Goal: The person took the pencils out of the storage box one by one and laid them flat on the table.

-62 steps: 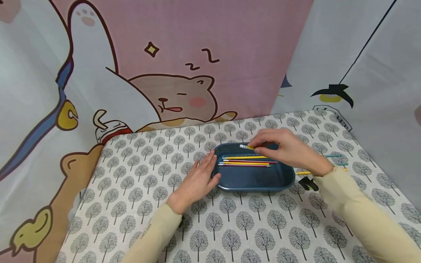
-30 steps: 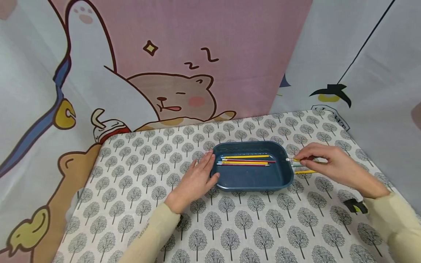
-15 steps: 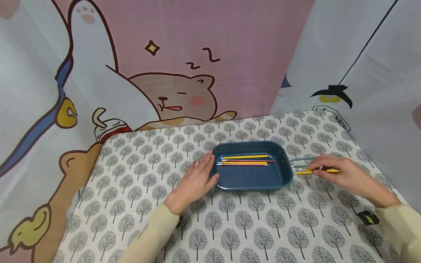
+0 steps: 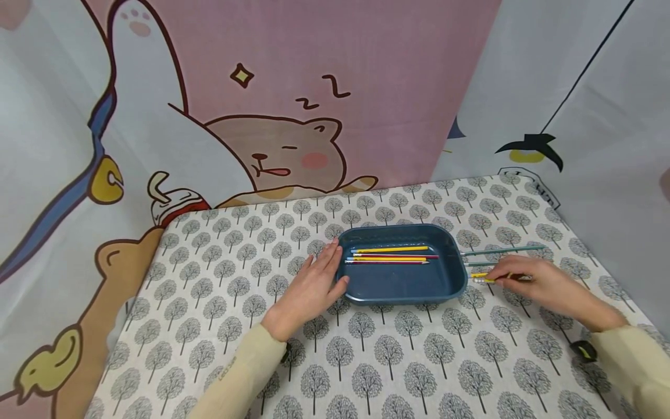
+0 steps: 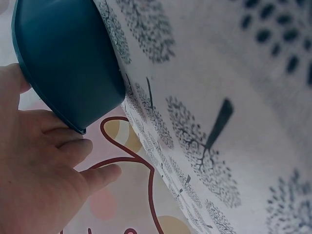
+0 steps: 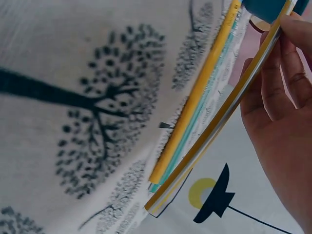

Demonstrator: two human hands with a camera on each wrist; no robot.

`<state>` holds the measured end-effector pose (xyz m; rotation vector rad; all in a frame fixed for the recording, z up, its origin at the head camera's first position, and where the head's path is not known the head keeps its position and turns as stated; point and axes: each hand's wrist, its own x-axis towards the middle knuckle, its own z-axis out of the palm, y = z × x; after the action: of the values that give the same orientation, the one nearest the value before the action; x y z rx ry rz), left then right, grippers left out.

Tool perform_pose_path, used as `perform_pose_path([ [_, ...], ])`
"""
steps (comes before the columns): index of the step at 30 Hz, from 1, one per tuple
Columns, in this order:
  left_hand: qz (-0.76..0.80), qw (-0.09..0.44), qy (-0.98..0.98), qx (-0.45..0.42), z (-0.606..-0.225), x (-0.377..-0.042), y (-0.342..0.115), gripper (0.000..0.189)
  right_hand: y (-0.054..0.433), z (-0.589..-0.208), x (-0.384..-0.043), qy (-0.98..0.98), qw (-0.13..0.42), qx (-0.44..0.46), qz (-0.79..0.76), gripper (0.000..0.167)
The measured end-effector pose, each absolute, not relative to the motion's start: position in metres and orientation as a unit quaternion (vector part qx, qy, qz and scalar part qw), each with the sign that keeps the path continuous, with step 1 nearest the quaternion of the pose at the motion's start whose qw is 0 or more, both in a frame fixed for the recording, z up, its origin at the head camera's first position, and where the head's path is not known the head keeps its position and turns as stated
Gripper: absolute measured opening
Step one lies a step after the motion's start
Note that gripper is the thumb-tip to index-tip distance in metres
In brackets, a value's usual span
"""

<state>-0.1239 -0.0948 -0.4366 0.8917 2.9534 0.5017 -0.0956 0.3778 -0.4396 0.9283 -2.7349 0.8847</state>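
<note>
My left hand [image 4: 309, 288] rests against the left rim of a dark blue rectangular tray [image 4: 403, 297], fingers mostly straight. In the left wrist view, those fingers [image 5: 73, 148] lie along the tray's outer edge. Several yellow and dark red pencils [image 4: 389, 249] lie side by side inside the tray. Right of it, my right hand [image 4: 539, 285] pinches a yellow pencil [image 6: 222, 114] with a white eraser end, low over the cloth. Beside the held pencil lie another yellow pencil [image 6: 195, 97] and teal pencils [image 4: 515, 251], their left ends close to the tray's right side.
A white cloth [image 4: 251, 349] printed with grey trees covers the table. Behind it hangs a cartoon curtain [image 4: 398, 87] in pink and white, with a greyish curtain [image 4: 602, 145] at the right.
My right hand has carried the yellow pencil from above the tray rightward, then down beside the pencils on the cloth. The left hand has stayed at the tray's left rim.
</note>
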Motion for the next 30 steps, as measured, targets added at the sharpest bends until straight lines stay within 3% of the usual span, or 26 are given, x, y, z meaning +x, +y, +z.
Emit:
perform_pose_path([
  [11, 0.161, 0.01, 0.945, 0.284, -0.438, -0.125, -0.095, 0.072, 0.376, -0.452, -0.101, -0.889, 0.047, 0.322, 0.322, 0.042],
  [30, 0.165, 0.012, 0.944, 0.284, -0.436, -0.124, -0.095, 0.072, 0.371, -0.456, -0.103, -0.924, 0.003, 0.256, 0.283, 0.033],
])
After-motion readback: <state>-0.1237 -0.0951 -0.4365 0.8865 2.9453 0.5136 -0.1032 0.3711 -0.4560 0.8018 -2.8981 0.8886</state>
